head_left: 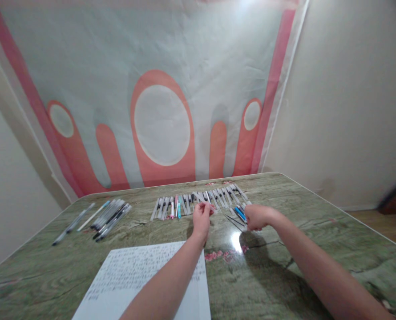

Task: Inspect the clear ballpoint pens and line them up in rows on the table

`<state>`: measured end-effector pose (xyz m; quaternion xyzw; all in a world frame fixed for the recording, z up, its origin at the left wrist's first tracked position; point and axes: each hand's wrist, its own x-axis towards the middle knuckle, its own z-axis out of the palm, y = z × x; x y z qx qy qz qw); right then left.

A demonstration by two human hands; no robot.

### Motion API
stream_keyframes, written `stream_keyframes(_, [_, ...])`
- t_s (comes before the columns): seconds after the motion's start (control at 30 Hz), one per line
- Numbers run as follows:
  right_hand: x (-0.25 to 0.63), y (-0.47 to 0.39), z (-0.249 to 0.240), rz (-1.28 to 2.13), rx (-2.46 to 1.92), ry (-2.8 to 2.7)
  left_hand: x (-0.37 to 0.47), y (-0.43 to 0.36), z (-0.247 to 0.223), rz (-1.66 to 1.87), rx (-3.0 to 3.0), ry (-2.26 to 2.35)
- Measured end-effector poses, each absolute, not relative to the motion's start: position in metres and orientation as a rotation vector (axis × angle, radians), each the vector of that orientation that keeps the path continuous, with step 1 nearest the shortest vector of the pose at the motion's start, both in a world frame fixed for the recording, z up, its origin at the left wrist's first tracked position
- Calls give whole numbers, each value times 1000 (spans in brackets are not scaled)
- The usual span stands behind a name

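My left hand (202,218) is closed in a pinch at the near side of a long row of pen parts (186,203), mostly clear and grey. A small clear piece shows at its fingertips, too small to name. My right hand (258,217) is closed, knuckles up, over a small group at the row's right end. Blue pieces (240,213) and thin dark refills (234,221) lie beside its fingers. What the right fingers hold, if anything, is hidden. Pink and teal pens (179,208) stand out within the row.
A handwritten sheet of paper (134,271) lies on the green marbled table (284,262), partly under my left forearm. To the left is a pile of clear and black pens (111,218), with further pens (73,225) beside it. A wall banner (164,53) hangs behind the table.
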<state>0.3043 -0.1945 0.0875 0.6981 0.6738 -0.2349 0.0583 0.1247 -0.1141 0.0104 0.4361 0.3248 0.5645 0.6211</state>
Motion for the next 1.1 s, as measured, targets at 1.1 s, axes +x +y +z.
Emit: stream_keyframes(1.1, [310, -163, 53, -385, 2345, 2477, 139, -138, 17, 676, 768, 467])
